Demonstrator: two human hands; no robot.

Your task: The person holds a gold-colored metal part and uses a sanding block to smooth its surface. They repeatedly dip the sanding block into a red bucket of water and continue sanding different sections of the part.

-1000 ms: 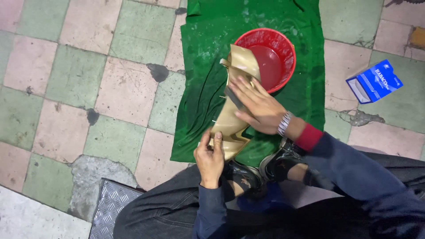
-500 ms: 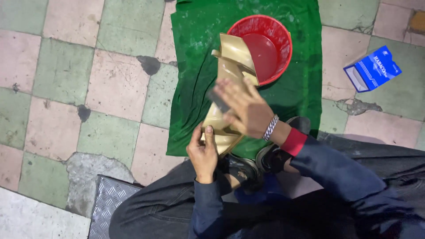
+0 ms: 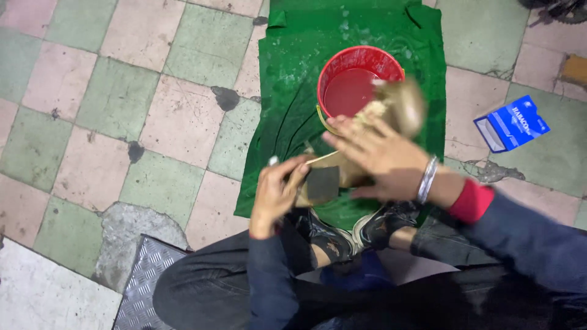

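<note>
left hand [image 3: 275,192] grips brass piece [image 3: 342,174] steady; right hand [image 3: 382,159], flat, rubs it; red bowl [image 3: 358,85] at 12 o'clock.

The gold-coloured piece [image 3: 400,107] is motion-blurred beyond telling its shape, its middle is hidden by the right hand [image 3: 382,160], and the green cloth [image 3: 287,91] is cut off at the top edge.

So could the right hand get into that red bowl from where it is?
Probably yes. The right hand hovers at the near rim of the red bowl, whose top is open. Only the blurred golden object beneath the hand overlaps the rim.
</note>
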